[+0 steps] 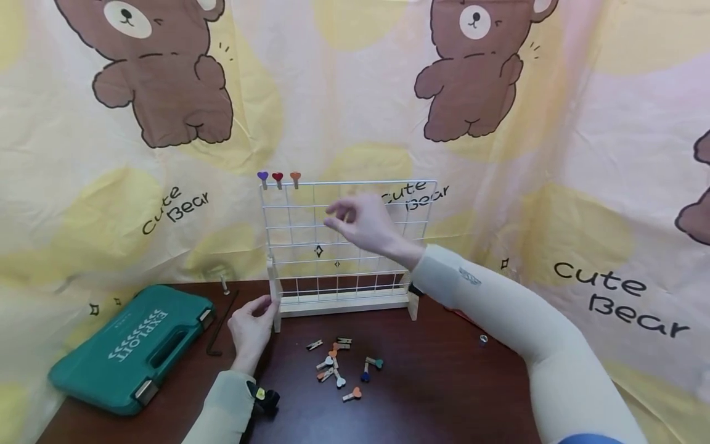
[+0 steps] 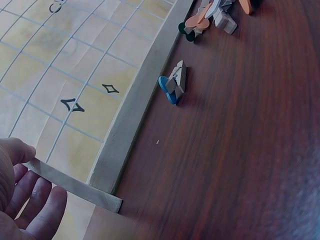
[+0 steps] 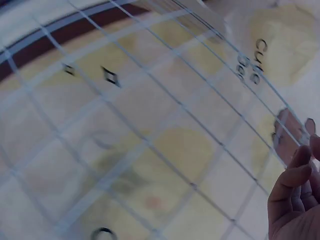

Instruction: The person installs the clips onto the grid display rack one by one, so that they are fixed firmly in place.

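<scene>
Below both hands spreads the dark table. The wire rack stands upright on it, behind the right hand. A green case lies left of the left hand, which pinches the rack's wooden foot. The right hand's fingers are curled; I cannot tell whether they hold anything. Loose clips lie right of the left hand; three heart clips sit on the top wire, up and left of the right hand

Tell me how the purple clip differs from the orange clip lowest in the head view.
The purple clip is fastened atop the wire grid; the orange clip lies on the table. The purple clip stands upright; the orange clip lies down. Both look heart-topped.
</scene>
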Demonstrator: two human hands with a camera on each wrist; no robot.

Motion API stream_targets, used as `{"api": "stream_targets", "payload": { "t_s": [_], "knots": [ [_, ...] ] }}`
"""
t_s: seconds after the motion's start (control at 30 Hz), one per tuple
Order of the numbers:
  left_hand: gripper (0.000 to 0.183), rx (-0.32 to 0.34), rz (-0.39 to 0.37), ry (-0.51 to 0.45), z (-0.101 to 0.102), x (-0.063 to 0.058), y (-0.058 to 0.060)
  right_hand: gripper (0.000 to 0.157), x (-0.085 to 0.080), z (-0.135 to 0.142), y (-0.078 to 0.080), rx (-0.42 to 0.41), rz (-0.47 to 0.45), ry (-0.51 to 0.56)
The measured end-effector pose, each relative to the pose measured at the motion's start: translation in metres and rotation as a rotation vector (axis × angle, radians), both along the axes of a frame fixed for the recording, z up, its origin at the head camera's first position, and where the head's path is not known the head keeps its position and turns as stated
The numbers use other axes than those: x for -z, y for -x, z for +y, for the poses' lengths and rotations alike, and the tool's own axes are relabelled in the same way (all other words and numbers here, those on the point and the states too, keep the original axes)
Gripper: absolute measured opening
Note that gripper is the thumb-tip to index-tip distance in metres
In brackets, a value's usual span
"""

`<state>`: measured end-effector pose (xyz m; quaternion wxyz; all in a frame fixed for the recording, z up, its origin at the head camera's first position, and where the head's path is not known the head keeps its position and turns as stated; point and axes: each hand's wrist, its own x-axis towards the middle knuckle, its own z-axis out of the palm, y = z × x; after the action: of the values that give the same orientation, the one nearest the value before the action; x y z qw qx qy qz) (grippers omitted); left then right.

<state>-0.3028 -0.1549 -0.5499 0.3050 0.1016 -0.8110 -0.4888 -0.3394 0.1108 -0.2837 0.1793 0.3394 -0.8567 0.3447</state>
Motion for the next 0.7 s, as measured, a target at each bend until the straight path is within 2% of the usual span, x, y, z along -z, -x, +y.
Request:
{"api": "stream_targets", "payload": {
  "t_s": [0.1, 0.27, 0.43, 0.6, 0.7],
  "knots": [
    [0.028, 0.000, 0.002, 0.002, -0.001, 0.000, -0.001, 0.013, 0.035, 0.023, -0.008, -0.019, -0.045, -0.023],
    [0.026, -0.005, 0.004, 0.012, -0.001, -0.001, -0.001, 0.007, 0.103, 0.061, -0.028, -0.014, -0.182, -0.071],
    [0.026, -0.007, 0.003, 0.003, 0.000, -0.002, -0.002, 0.004, 0.167, 0.086, -0.049, -0.012, -0.330, -0.192],
    [0.028, 0.000, 0.005, -0.003, 0.000, -0.002, -0.001, 0.009, 0.210, 0.097, -0.065, -0.071, -0.440, -0.298],
    [0.029, -0.003, -0.003, -0.009, 0.002, -0.001, -0.002, 0.006, 0.229, 0.098, -0.072, -0.068, -0.449, -0.343]
  ]
}}
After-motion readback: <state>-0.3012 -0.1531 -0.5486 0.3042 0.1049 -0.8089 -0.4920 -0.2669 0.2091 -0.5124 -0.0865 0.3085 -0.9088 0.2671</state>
